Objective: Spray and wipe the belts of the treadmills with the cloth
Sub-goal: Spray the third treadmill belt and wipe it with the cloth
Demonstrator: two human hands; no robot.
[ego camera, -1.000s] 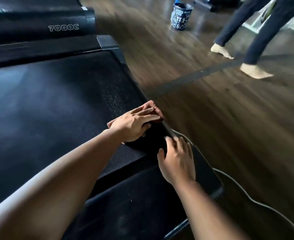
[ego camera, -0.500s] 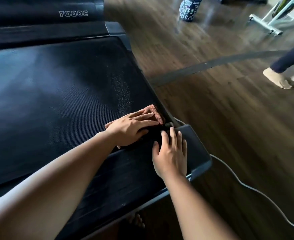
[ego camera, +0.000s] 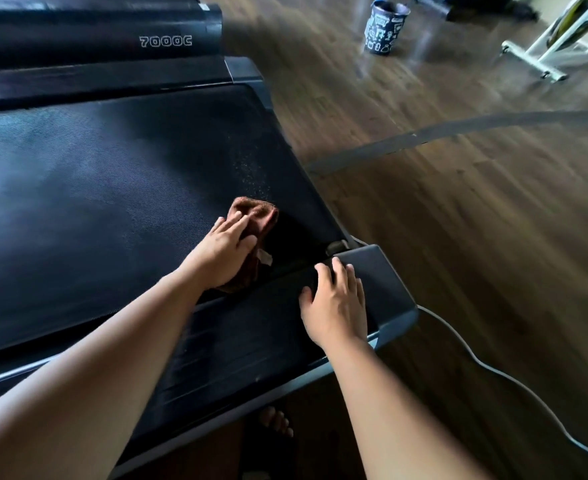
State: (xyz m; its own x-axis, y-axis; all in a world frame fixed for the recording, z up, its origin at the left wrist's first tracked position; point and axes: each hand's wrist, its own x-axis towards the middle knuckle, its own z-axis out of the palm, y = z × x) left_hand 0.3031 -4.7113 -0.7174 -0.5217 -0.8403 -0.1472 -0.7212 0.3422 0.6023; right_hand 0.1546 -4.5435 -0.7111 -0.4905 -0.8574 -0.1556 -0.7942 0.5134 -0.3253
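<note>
The left hand (ego camera: 223, 252) presses the cloth (ego camera: 257, 213) on the belt (ego camera: 112, 185), fingers flat, apparently not grasping. The right hand (ego camera: 335, 304) rests released on the end cover (ego camera: 386, 275).

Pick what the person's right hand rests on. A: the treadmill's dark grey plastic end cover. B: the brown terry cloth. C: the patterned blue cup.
A: the right hand lies flat on the dark grey plastic end cover, while the left hand presses the brown terry cloth.
</note>
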